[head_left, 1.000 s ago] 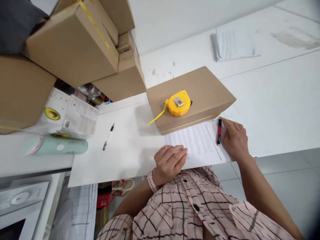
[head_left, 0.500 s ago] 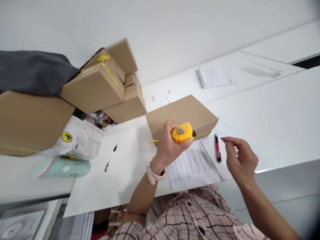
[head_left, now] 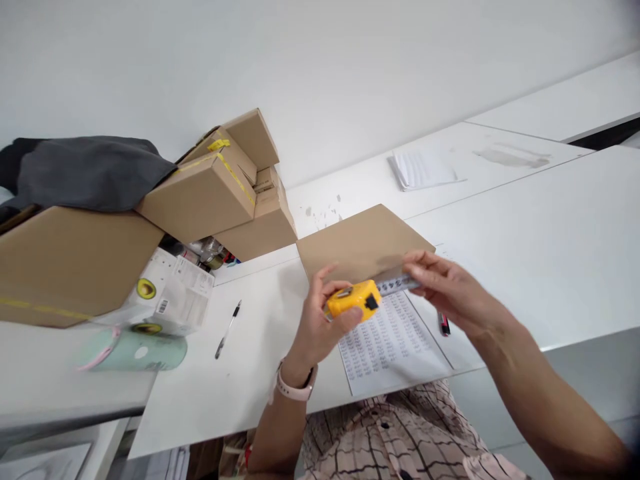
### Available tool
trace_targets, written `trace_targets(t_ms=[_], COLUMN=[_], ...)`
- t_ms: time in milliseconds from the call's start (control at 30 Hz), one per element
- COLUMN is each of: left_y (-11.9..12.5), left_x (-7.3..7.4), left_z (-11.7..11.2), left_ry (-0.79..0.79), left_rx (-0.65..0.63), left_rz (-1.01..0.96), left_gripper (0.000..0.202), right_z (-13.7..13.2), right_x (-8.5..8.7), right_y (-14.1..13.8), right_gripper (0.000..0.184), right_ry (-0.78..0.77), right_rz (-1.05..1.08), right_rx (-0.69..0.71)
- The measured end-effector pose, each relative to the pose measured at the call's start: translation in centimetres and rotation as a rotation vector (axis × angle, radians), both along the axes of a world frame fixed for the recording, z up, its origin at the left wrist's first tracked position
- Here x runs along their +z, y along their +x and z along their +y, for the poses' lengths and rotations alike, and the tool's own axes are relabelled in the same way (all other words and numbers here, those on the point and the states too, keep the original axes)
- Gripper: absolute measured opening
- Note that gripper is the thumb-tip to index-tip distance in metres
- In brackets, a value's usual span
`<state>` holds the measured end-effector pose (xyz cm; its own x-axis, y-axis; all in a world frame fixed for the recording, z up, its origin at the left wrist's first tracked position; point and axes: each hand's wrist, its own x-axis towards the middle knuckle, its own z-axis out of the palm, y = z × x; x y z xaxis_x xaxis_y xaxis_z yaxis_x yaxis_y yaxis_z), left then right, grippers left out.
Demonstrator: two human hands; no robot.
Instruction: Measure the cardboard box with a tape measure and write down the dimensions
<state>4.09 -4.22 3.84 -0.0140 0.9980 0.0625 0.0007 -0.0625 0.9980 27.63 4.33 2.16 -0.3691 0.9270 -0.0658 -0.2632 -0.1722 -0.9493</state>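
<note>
Several boxes, seemingly closed; tape measure

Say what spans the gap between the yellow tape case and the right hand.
A short run of blade, numbers showing, bridges it in the head view; the left hand holds the case, the right hand pinches the blade's end.

1. At least five cardboard boxes are showing on one white table; the stack may be hiding more.
2. Two writing tools are lying there: one black pen and one red marker.
3. One yellow tape measure is showing.
4. Two hands are showing: one left hand and one right hand.
5. One printed sheet and one pile of papers are lying out.
6. One white carton, one mint bottle and one dark cloth are sitting at the left.
</note>
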Motion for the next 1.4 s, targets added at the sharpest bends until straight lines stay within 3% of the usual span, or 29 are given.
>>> trace_targets(t_ms=[167,267,367,567,800,1067,1200,1300,1400], left_y=[-5.5,-8.8,-10.6,-10.2,-9.0,-9.2,-8.8,-7.8,-5.2], left_x=[0.6,0.0,-1.2,-2.2,-1.5,-1.9,-1.0,0.1,0.1], left_z=[0.9,1.5,1.9,2.8,3.3,3.6,2.8,0.6,-2.1], left_ry=[0.059,0.023,-0.028,-0.062,-0.060,-0.064,-0.037,-0.004,-0.076], left_rx=[0.322,0.467,0.540,0.544,0.569,0.557,0.560,0.478,0.205], left_rz=[0.118,0.177,0.222,0.211,0.176,0.170,0.196,0.235,0.183], left_gripper=[0.071,0.069,0.074,0.070,0.063,0.059,0.058,0.058,0.068], right_z=[8.0,12.4,14.7,13.9,12.9,13.1,13.3,13.3,13.3], right_x=[1.3,0.2,-1.5,-3.4,-3.5,-3.4,-2.9,-1.8,0.3], right_y=[3.6,4.6,3.7,1.0,1.0,1.0,1.2,1.5,1.1], right_gripper=[0.030,0.033,0.039,0.049,0.047,0.047,0.049,0.049,0.043], right_ry=[0.113,0.115,0.128,0.103,0.081,0.079,0.127,0.231,0.348], right_rz=[0.023,0.014,-0.077,-0.377,-0.464,-0.536,-0.601,-0.599,-0.513], right_rx=[-0.154,-0.157,-0.162,-0.140,-0.153,-0.181,-0.236,-0.267,-0.313])
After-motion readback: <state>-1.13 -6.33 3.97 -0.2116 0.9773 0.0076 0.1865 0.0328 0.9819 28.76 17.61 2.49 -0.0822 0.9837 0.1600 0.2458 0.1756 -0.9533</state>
